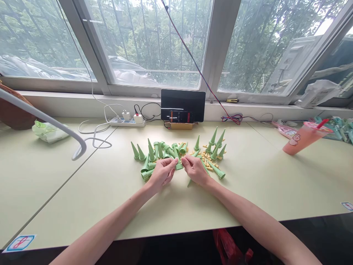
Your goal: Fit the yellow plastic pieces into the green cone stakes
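A green plastic spike (178, 166) with a ribbed, wider end is pinched in my left hand (162, 173), ribbed end toward me. Close beside it, my right hand (196, 170) has its thumb and forefinger pressed together at the spike's edge; what they hold is too small or hidden to make out. Several green cones (153, 152) stand and lie in a heap beyond my left hand. Beyond my right hand, upright spikes (213, 137) with small yellow parts on them stand by a scatter of small yellow pieces (210, 163). One green spike (217, 170) lies on its side there.
Behind the heap, a black tablet (183, 98) and a phone (180, 117) lean upright by the windowsill. A power strip (128, 122) with cables is at the left, near a white curved bar (74, 138). A pink drink cup (306, 138) stands tilted-looking at the right.
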`<action>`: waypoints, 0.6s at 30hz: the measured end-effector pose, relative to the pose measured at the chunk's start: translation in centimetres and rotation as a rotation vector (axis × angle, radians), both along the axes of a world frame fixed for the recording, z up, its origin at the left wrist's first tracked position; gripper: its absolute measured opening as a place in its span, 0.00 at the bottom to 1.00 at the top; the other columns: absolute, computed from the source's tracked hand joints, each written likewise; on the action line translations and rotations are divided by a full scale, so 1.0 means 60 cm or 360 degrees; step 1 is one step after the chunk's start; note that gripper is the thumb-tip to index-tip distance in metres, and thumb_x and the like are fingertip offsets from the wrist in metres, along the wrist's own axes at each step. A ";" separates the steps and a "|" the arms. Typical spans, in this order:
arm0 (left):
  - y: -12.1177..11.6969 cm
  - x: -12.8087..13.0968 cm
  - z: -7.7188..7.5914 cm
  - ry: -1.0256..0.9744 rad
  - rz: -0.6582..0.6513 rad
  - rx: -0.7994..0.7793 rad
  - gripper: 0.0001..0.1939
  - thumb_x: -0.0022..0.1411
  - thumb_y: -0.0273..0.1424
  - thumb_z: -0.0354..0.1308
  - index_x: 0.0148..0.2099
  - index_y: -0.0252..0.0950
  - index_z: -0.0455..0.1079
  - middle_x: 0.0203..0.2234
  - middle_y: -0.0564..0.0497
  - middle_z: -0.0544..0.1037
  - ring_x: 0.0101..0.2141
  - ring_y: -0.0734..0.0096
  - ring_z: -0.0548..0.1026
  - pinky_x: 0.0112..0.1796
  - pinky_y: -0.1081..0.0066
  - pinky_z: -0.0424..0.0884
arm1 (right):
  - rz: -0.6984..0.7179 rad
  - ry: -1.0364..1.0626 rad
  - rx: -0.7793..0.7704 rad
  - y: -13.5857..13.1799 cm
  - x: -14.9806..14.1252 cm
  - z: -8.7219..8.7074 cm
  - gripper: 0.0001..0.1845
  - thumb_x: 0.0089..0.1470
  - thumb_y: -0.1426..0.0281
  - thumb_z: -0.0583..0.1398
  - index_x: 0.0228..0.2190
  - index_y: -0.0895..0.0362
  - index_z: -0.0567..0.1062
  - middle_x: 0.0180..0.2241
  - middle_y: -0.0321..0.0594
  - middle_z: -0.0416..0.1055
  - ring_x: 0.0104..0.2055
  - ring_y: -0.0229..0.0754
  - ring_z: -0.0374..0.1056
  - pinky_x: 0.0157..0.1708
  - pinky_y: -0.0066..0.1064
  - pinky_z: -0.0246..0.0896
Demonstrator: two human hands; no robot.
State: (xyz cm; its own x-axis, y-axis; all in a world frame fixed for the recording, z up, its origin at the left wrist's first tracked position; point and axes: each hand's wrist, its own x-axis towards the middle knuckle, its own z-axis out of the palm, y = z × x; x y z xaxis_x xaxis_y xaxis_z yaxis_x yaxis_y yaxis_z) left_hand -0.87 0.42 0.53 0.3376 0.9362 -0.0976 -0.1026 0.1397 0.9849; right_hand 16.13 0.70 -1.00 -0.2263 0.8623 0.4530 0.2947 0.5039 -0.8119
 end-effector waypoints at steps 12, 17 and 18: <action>0.001 0.001 0.009 -0.0294 -0.0163 -0.0366 0.22 0.54 0.44 0.65 0.24 0.36 0.60 0.09 0.62 0.59 0.07 0.87 0.47 0.09 0.80 0.43 | 0.0084 -0.0081 0.0150 -0.001 0.003 0.006 0.18 0.66 0.63 0.50 0.24 0.54 0.60 0.21 0.32 0.58 0.23 0.35 0.52 0.26 0.28 0.51; 0.000 0.001 0.014 -0.0306 -0.0250 -0.0426 0.22 0.58 0.44 0.61 0.22 0.35 0.60 0.07 0.62 0.55 0.08 0.86 0.44 0.09 0.80 0.43 | 0.0074 -0.0142 0.0281 0.001 0.004 0.004 0.18 0.67 0.63 0.49 0.25 0.54 0.63 0.24 0.35 0.63 0.25 0.37 0.56 0.28 0.30 0.53; 0.000 0.000 0.014 -0.0302 -0.0266 -0.0438 0.23 0.59 0.44 0.60 0.21 0.35 0.60 0.07 0.62 0.54 0.08 0.86 0.44 0.08 0.80 0.43 | 0.0068 -0.0150 0.0299 0.002 0.005 0.004 0.18 0.67 0.63 0.49 0.26 0.54 0.64 0.24 0.36 0.64 0.25 0.37 0.57 0.28 0.30 0.53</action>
